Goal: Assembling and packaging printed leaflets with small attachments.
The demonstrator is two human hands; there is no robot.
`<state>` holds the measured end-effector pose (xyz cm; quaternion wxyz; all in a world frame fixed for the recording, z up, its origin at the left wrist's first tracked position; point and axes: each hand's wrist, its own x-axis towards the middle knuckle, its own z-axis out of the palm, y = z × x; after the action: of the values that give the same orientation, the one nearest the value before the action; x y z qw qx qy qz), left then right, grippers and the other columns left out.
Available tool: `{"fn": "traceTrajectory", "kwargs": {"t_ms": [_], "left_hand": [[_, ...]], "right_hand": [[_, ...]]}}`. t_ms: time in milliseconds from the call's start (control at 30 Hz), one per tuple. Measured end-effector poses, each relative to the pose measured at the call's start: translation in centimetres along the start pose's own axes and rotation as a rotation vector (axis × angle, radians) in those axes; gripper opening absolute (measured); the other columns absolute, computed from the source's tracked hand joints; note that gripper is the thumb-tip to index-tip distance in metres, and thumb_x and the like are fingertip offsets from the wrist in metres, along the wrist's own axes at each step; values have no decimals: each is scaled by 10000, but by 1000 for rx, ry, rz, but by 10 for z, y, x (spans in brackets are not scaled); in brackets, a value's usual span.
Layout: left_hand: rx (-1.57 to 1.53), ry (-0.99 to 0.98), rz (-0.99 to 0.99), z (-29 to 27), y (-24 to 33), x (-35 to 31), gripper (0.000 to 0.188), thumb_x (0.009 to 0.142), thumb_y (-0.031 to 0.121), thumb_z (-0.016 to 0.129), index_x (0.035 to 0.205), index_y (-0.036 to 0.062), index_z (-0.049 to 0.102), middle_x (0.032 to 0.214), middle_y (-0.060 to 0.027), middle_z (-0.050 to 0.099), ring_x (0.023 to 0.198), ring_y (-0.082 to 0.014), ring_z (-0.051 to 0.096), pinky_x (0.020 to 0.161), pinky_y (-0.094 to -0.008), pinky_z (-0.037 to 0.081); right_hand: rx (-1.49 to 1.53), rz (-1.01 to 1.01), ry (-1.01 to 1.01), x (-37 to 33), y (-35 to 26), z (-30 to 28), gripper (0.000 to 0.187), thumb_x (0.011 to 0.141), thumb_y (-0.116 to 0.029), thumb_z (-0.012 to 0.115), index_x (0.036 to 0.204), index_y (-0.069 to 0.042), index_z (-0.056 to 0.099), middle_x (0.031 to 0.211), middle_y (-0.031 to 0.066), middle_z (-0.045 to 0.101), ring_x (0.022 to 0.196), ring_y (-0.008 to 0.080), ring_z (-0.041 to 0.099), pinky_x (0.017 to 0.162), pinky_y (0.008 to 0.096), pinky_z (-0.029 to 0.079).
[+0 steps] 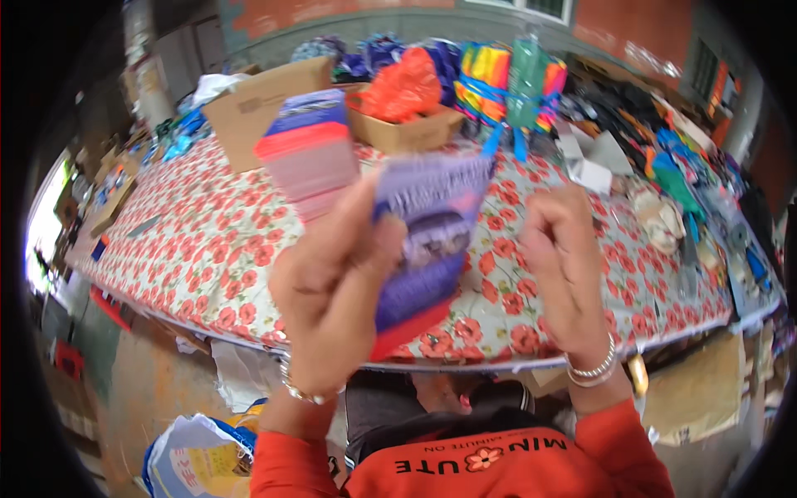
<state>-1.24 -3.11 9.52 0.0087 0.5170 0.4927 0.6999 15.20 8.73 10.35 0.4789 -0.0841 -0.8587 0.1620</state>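
My left hand pinches a purple printed card with a red lower edge, its thumb across the card's face. The card is held up over the table and slightly blurred. To its right, my right hand is raised with the fingers curled in and the thumb pressed against them; whatever lies inside, if anything, is hidden. Behind my left hand stands a tall stack of similar cards, purple on top with red edges.
A flowered cloth covers the table. Beyond it sit a cardboard box with an orange-red plastic bag, a green plastic bottle and rainbow-coloured bundles. Mixed fabrics lie at right; a lined sack stands below left.
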Motion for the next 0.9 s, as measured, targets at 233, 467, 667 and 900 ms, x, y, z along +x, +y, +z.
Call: {"fn": "traceTrajectory", "kwargs": {"t_ms": [233, 467, 667, 900], "left_hand": [[-534, -27, -222, 48, -20, -41, 457, 866, 16, 430, 1306, -107, 414, 1246, -181, 542, 1025, -178, 561, 891, -248, 425], [-475, -61, -186, 54, -27, -60, 477, 858, 1, 417, 1318, -118, 387, 1264, -195, 525, 1060, -196, 554, 920, -272, 422], [-370, -18, -110, 54, -30, -66, 469, 862, -3, 419, 1319, -106, 397, 1227, -184, 552, 1021, -188, 575, 882, -258, 444], [-552, -143, -196, 52, -40, -59, 387, 871, 0, 489, 1249, -81, 486, 1195, -160, 578, 981, -176, 586, 856, -245, 451]], "right_hand": [[-285, -61, 117, -7, 10, 28, 83, 853, -112, 462, 917, -66, 486, 859, 59, 468, 777, 213, 355, 773, 331, 291], [-417, -31, 177, -23, 13, 33, 68, 867, -128, 463, 906, -78, 486, 847, 60, 467, 761, 206, 343, 731, 321, 275], [-421, -17, 181, -22, 13, 39, 70, 861, -127, 465, 904, -74, 484, 847, 57, 462, 767, 202, 344, 722, 319, 273], [-105, 9, 206, -31, 12, 52, 75, 875, -121, 454, 915, -61, 475, 839, 56, 453, 766, 203, 346, 721, 332, 275]]}}
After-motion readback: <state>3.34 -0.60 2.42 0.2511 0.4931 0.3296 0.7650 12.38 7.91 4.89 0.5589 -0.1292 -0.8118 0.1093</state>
